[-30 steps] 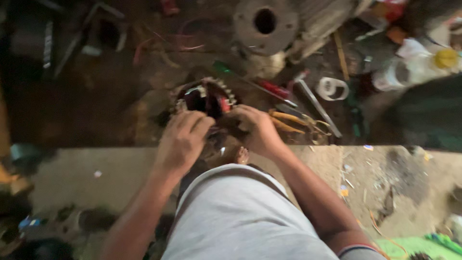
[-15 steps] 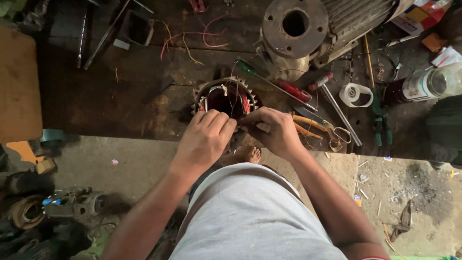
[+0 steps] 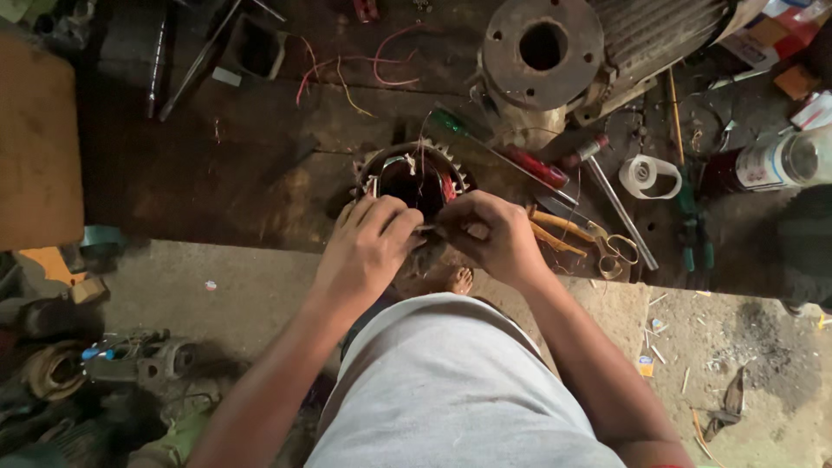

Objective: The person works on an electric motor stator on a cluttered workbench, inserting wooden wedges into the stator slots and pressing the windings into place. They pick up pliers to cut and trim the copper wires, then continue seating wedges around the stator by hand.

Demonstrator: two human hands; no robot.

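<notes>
Looking straight down onto a grimy floor, both hands pressed to the near rim of a small round motor stator with toothed edge and dark red windings. Left hand curled, fingertips pinched on something thin at the rim, too small to make out. Right hand closed likewise, meeting the left just above bare toes. Just right of it, orange-handled scissors; beyond, a red-handled screwdriver, a tape roll, a big grey motor housing.
</notes>
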